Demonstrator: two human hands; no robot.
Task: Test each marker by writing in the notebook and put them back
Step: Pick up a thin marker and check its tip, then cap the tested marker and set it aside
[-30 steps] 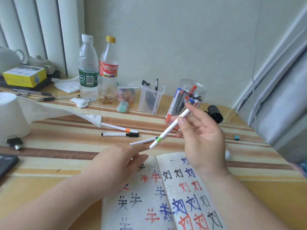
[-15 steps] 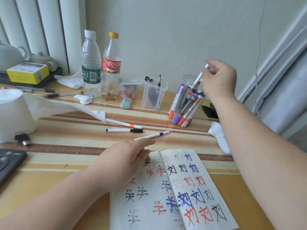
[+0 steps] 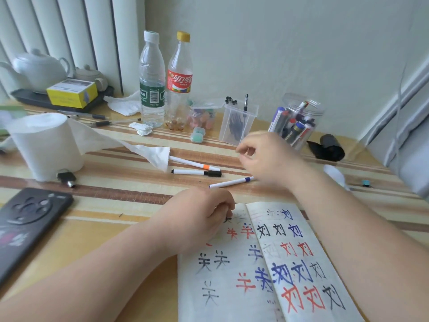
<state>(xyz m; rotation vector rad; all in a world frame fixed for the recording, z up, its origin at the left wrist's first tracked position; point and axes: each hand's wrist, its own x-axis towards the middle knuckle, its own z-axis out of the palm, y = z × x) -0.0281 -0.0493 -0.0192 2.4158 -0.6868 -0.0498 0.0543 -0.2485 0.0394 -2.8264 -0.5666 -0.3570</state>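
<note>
Edges, room: the notebook (image 3: 267,270) lies open at the near edge of the striped table (image 3: 130,205), its lower corner cut off by the frame. Open strip of table between the notebook and the loose markers.

Left hand (image 3: 197,221) rests on the top of the left page, fingers curled under, holding nothing I can see. Right hand (image 3: 267,159) hangs above the table in front of the marker jar (image 3: 299,119), blurred, fingers loosely curled, nothing visible between them.

Markers: many stand in the jar. Three lie loose: blue-banded marker (image 3: 232,182) just beside my right wrist, black-capped marker (image 3: 197,173), and orange-banded marker (image 3: 197,165) with its tail under a tissue strip.

Writing: right page repeats 刘 in black, red and blue; left page has 关 in black, 羊 in red. Cola bottle (image 3: 180,80) label reads 可口可. Water bottle (image 3: 151,77) has a green label, wording unreadable.

Around: tissue roll (image 3: 44,145) and phone (image 3: 27,219) left, clear pen box (image 3: 239,122) beside the jar, black roll (image 3: 329,147) right.
</note>
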